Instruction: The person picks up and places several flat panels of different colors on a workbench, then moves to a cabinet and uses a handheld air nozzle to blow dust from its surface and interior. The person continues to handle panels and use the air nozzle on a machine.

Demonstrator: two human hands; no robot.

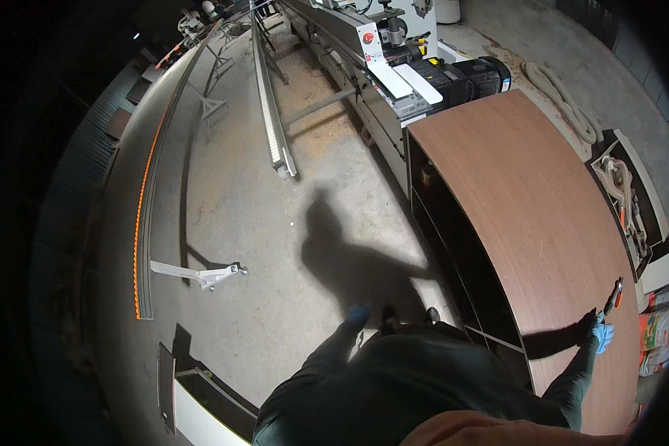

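Observation:
Over the brown wood-grain top (524, 186) of a long cabinet, my right hand (603, 334) in a blue glove is low near the right edge. Just beyond its fingers is a small black hand tool with orange on its handle (614, 295). Its near end comes right up to the glove, and I cannot make out whether the fingers grip it. My left hand (359, 314), also blue-gloved, hangs beside my body above the concrete floor. Its fingers are too small and dark to tell their pose.
Beyond the cabinet stands a machine (431, 74) with black motors and a red button. A long narrow rail (271, 111) and an orange-edged roller rail (145, 223) run along the left. A metal support foot (208, 275) juts out. An open drawer (632, 201) holds hoses; bags (658, 331) lie right.

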